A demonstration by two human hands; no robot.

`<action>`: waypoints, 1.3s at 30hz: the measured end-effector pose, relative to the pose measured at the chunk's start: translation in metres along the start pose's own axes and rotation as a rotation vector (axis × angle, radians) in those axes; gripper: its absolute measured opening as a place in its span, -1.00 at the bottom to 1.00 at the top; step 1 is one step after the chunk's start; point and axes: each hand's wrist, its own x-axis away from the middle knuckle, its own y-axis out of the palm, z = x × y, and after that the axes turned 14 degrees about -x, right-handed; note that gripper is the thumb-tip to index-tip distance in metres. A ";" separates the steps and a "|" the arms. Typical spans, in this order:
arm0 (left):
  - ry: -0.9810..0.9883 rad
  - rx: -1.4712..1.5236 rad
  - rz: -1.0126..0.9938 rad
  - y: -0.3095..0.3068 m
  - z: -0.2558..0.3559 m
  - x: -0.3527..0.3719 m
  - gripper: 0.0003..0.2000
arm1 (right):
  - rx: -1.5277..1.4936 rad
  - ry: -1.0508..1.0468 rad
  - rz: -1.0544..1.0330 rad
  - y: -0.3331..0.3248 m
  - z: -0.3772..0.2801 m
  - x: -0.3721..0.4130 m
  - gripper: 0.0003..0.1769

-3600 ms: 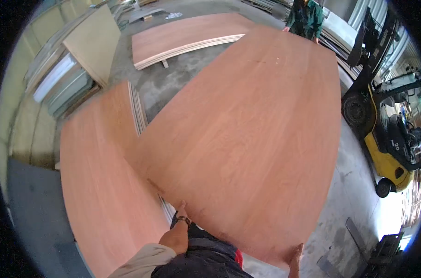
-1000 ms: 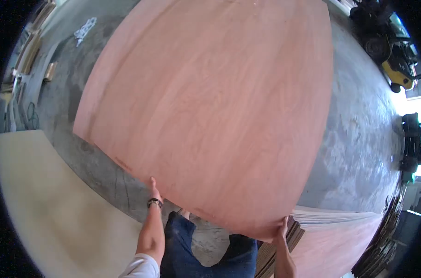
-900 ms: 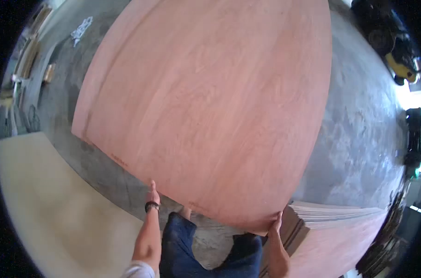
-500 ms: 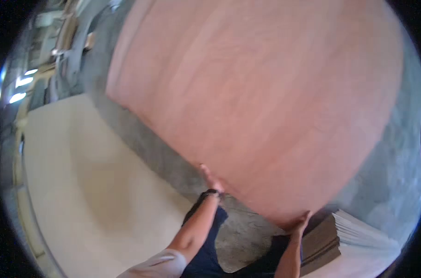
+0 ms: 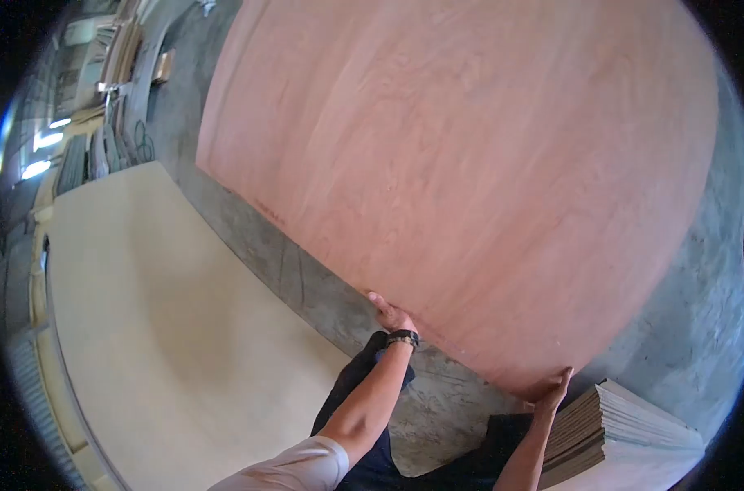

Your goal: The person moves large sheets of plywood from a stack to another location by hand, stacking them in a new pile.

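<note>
A large reddish wooden sheet (image 5: pixel 470 180) fills the upper middle and right of the view. My left hand (image 5: pixel 395 316), with a dark wristband, grips its near long edge, thumb along the edge and the other fingers hidden beneath. Farther right, my right hand (image 5: pixel 552 391) holds the sheet near its closest corner, its fingers partly hidden by the panel.
A pale sheet (image 5: pixel 184 327) lies at the left. Stacked thin boards (image 5: pixel 588 434) stand at the lower right, close to my right hand. Grey concrete floor (image 5: pixel 265 258) shows between the sheets. More boards (image 5: pixel 118 53) are piled at the far upper left.
Both hands and the near edge of the reddish sheet have shifted slightly to the right in view. Both hands keep their hold on it.
</note>
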 end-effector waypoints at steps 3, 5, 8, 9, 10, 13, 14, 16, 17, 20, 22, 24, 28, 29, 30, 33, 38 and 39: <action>-0.016 0.052 -0.016 -0.006 -0.013 -0.011 -0.23 | -0.084 0.036 -0.129 -0.013 0.005 -0.012 -0.43; 0.017 -0.043 0.045 -0.003 0.018 0.022 -0.22 | 0.138 0.019 0.134 -0.032 0.013 -0.024 -0.54; -0.036 -0.024 -0.084 -0.019 -0.011 -0.022 -0.19 | 0.238 -0.099 0.053 -0.048 0.028 -0.035 -0.51; 0.013 -0.040 -0.120 -0.023 -0.021 -0.035 -0.19 | 0.249 -0.160 -0.020 -0.030 0.020 -0.025 -0.48; -0.006 -0.117 -0.041 -0.020 -0.014 -0.021 -0.18 | 0.239 -0.083 -0.064 -0.030 0.015 -0.023 -0.49; -0.014 -0.236 0.034 -0.018 -0.008 -0.017 -0.18 | 0.274 -0.089 -0.105 -0.004 -0.009 -0.011 -0.54; -0.011 -0.257 0.036 -0.021 -0.010 -0.021 -0.18 | 0.300 -0.068 -0.092 -0.001 -0.017 -0.009 -0.54; -0.003 -0.297 0.041 -0.024 -0.015 -0.031 -0.19 | 0.342 -0.030 -0.099 -0.006 -0.019 -0.011 -0.54; 0.001 -0.312 0.039 -0.027 -0.015 -0.037 -0.19 | 0.357 -0.026 -0.100 -0.011 -0.013 -0.014 -0.52; 0.027 -0.381 0.022 -0.031 -0.009 -0.059 -0.20 | 0.274 0.014 -0.155 -0.007 0.013 -0.015 -0.51; 0.059 -0.426 0.013 -0.032 -0.005 -0.068 -0.20 | 0.202 -0.061 -0.189 0.002 0.024 -0.014 -0.45; 0.085 -0.472 0.007 -0.036 -0.002 -0.081 -0.20 | 0.138 -0.071 -0.177 0.014 0.024 -0.009 -0.40; 0.108 -0.581 -0.047 -0.046 0.007 -0.116 -0.21 | 0.499 -0.295 0.021 0.017 0.051 -0.016 -0.19; 0.097 -0.623 -0.079 -0.044 0.010 -0.127 -0.21 | 0.615 -0.345 0.004 0.019 0.041 -0.011 -0.15; 0.080 -0.652 -0.096 -0.045 0.012 -0.138 -0.21 | 0.622 -0.340 0.003 0.016 0.042 -0.014 -0.15; 0.064 -0.754 -0.141 -0.042 0.025 -0.151 -0.22 | 0.712 -0.398 0.002 0.013 0.035 -0.013 -0.14; 0.097 -0.884 -0.179 -0.063 0.057 -0.088 -0.23 | 0.678 -0.307 -0.091 -0.005 0.022 0.007 -0.24; 0.109 -0.904 -0.189 -0.075 0.063 -0.067 -0.23 | 0.722 -0.201 -0.131 -0.014 0.015 0.021 -0.29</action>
